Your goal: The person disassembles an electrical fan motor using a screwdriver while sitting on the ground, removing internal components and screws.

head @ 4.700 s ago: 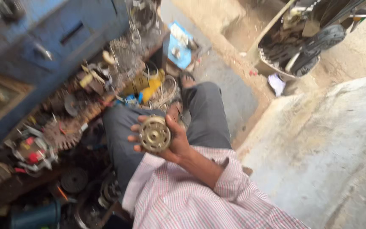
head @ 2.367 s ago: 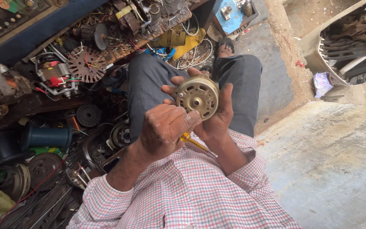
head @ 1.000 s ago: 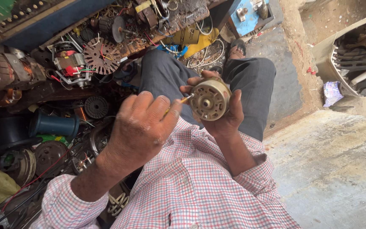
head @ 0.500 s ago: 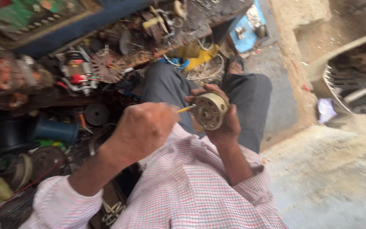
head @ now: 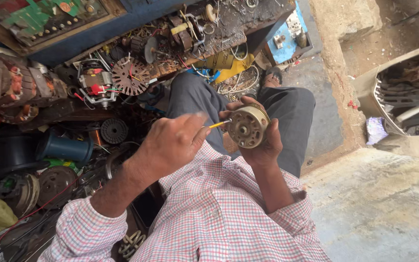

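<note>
Motor parts and wire coils (head: 127, 77) crowd the cluttered worktop (head: 229, 29) beyond the knees. The right hand (head: 260, 143) grips a round, beige motor housing (head: 247, 127) above the lap; the left hand (head: 173, 143) pinches a yellow-handled screwdriver (head: 217, 124) against it.

Daylight falls on a rough concrete floor (head: 389, 204) beside a blue workbench (head: 122, 29) heaped with motor parts (head: 127, 75).

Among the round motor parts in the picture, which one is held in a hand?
The beige round motor part, gripped by the left hand above the lap. The dark finned disc and the black ribbed disc lie untouched among the clutter.
</note>
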